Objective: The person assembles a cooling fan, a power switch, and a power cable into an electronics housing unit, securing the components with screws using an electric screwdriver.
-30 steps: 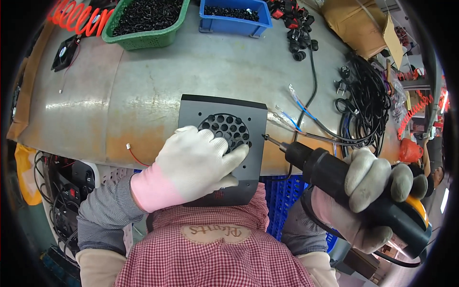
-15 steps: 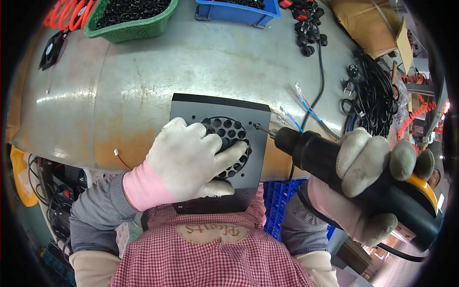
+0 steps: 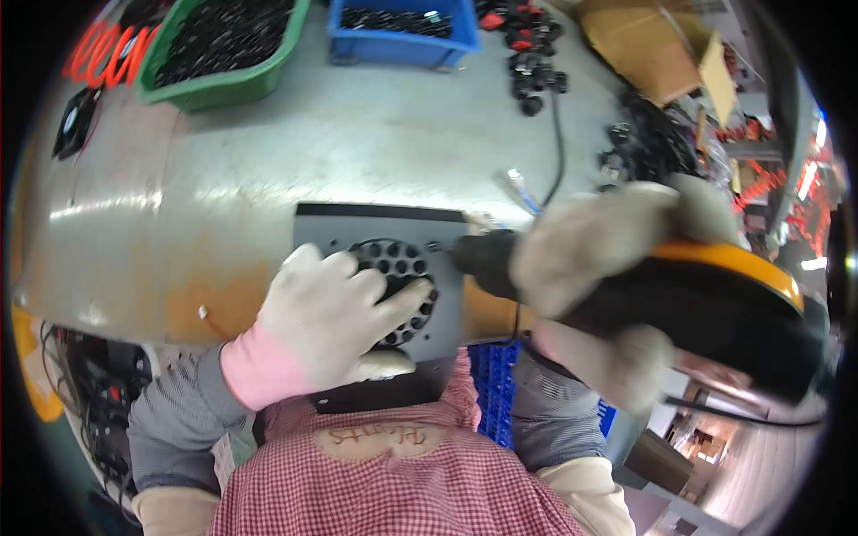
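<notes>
In front of me a black metal case (image 3: 447,304) lies at the table's near edge, its flat side up, with a round grille of holes (image 3: 393,259). My left hand (image 3: 335,313), in a white glove with a pink cuff, is bent over the case and grips it, the index finger across the grille. My right hand (image 3: 590,259), gloved too and smeared by motion, is wrapped round a black electric screwdriver (image 3: 706,308) with an orange-yellow strip. The tool's nose is just right of the case's top corner, near a screw (image 3: 434,247). Its bit cannot be made out.
A green basket (image 3: 197,94) and a blue bin (image 3: 402,49) of small black parts stand at the far side. Black plugs and cables (image 3: 536,76), a cardboard box (image 3: 639,49) and a small fan (image 3: 76,121) lie about. A blue crate (image 3: 492,384) is below the edge.
The screwdriver and my right hand have swung up, bringing the tool more level. The bit, seen earlier at the case's corner hole, no longer shows. My left hand keeps its place on the case.
</notes>
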`<control>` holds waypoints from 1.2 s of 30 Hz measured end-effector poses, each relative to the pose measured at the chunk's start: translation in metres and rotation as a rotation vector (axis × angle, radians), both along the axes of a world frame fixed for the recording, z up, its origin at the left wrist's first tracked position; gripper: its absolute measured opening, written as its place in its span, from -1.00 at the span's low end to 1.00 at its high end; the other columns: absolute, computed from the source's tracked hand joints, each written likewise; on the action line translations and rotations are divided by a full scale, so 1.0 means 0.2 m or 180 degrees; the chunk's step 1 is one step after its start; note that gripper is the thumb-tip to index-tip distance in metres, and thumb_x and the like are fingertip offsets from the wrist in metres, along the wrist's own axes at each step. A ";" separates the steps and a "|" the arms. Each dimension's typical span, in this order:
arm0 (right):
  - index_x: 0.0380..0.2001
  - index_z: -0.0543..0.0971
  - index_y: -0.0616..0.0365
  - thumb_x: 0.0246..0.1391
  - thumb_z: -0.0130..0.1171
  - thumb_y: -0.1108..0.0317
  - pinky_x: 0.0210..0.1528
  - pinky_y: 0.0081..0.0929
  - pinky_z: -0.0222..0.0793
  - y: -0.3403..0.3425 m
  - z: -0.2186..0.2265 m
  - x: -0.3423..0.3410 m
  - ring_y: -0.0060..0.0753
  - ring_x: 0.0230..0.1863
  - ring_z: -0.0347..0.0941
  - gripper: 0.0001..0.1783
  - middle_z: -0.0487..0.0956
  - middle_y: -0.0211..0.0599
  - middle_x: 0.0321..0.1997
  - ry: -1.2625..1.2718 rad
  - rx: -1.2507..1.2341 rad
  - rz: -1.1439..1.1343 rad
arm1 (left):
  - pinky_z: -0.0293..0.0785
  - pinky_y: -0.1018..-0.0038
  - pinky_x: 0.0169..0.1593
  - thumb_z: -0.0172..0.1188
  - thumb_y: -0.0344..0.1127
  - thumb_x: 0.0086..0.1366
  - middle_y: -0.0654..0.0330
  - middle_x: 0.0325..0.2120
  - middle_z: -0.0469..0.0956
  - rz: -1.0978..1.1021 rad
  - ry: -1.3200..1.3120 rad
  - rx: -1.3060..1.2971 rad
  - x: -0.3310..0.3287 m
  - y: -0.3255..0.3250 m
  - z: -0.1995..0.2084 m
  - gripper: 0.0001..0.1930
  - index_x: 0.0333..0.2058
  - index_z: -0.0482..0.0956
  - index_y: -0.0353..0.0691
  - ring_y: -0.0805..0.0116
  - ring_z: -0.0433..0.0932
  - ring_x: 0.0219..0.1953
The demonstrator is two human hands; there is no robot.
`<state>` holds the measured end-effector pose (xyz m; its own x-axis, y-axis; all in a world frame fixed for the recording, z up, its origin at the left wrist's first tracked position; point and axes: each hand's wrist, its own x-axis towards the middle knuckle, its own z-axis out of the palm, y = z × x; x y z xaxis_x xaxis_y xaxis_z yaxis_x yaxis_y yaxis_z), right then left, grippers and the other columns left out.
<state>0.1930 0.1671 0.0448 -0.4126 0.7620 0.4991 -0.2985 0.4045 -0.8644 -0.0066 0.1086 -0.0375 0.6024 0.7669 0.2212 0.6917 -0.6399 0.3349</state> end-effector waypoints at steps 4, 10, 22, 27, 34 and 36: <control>0.11 0.34 0.17 -0.12 0.27 0.37 -0.32 -0.42 0.40 0.02 -0.07 -0.04 -0.35 -0.34 0.46 -0.35 0.51 -0.27 -0.22 -0.0070 -0.0383 -0.0175 | 0.15 0.28 -0.37 0.10 0.36 -0.03 0.28 -0.57 0.30 0.0126 -0.0345 -0.0171 0.03 0.02 -0.01 -0.36 -0.14 0.58 0.00 0.28 0.31 -0.47; -0.16 0.45 0.21 -0.33 0.22 0.45 -0.23 -0.41 0.40 0.10 -0.10 -0.10 -0.29 -0.35 0.46 -0.50 0.50 -0.22 -0.37 0.0032 0.0581 -0.0808 | 0.21 0.21 -0.28 0.35 0.26 -0.23 0.19 -0.38 0.42 0.0068 -0.0211 0.0382 0.07 -0.03 0.00 -0.38 -0.27 0.57 -0.06 0.12 0.39 -0.31; 0.13 0.24 0.30 -0.09 0.10 0.55 -0.30 -0.57 0.37 -0.15 0.07 0.07 -0.51 -0.33 0.45 -0.36 0.49 -0.17 -0.26 0.0293 0.1108 -0.1135 | 0.26 0.45 -0.06 0.06 -0.42 0.03 0.16 -0.29 0.36 0.0820 -0.2121 -0.1598 0.05 -0.07 0.10 -0.53 -0.01 0.35 -0.35 0.28 0.34 -0.18; 0.23 0.19 0.24 -0.08 0.11 0.60 -0.24 -0.43 0.47 -0.42 0.00 0.19 -0.40 -0.31 0.49 -0.27 0.49 0.00 -0.11 0.1330 0.0345 -0.0230 | 0.30 0.75 -0.35 0.01 -0.45 0.27 0.33 -0.33 0.40 0.1038 -0.4692 -0.2992 -0.09 -0.14 0.03 -0.71 -0.02 0.37 -0.28 0.63 0.35 -0.41; 0.19 0.15 0.34 -0.08 0.08 0.51 -0.30 -0.44 0.49 -0.44 0.03 0.27 -0.39 -0.36 0.50 -0.30 0.46 0.03 -0.15 0.2330 0.0914 0.0388 | 0.57 0.62 -0.48 -0.03 -0.20 0.43 0.12 -0.22 0.60 0.2175 -0.5765 -0.5424 0.08 -0.47 0.08 -0.70 -0.01 0.47 -0.25 0.43 0.59 -0.45; 0.21 0.14 0.34 -0.09 0.08 0.52 -0.30 -0.42 0.50 -0.46 0.08 0.28 -0.36 -0.35 0.49 -0.28 0.45 0.10 -0.15 0.2619 0.1121 0.0442 | 0.46 0.68 -0.66 -0.09 -0.16 0.46 0.10 -0.15 0.63 0.1875 -0.5635 -0.6101 0.13 -0.51 0.05 -0.67 -0.01 0.47 -0.26 0.44 0.62 -0.47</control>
